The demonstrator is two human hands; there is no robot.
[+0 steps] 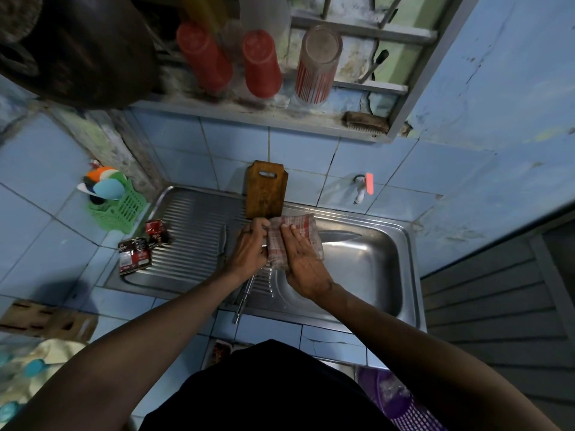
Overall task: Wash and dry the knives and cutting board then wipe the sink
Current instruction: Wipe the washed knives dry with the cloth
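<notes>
Over the steel sink (401, 244) we hold a large knife (342, 236) level, its blade pointing away to the right of both hands. Our left hand (249, 250) curls tight around the handle, which is hidden inside the fist, with a ring showing on one finger. Our right hand (303, 259) lies just beside it, fingers straight and flat, pressing a red-checked cloth (295, 241) that wraps the blade near the handle; only the blade's tip end shows beyond the cloth. Just past the left hand's knuckles, the wooden cutting board (265, 189) stands upright, leaning against the blue tiled wall at the back of the ribbed draining surface (189, 219). Left of the left hand, another knife (222, 241) lies on that drainer, and a further metal utensil (244, 293) lies below the left wrist; we cannot tell what kind. Farther left sit two dark sachets (137, 255) and a green basket (123, 208) of coloured spoons. Beyond the right hand, a white tap (362, 188) with a red handle juts from the wall.
</notes>
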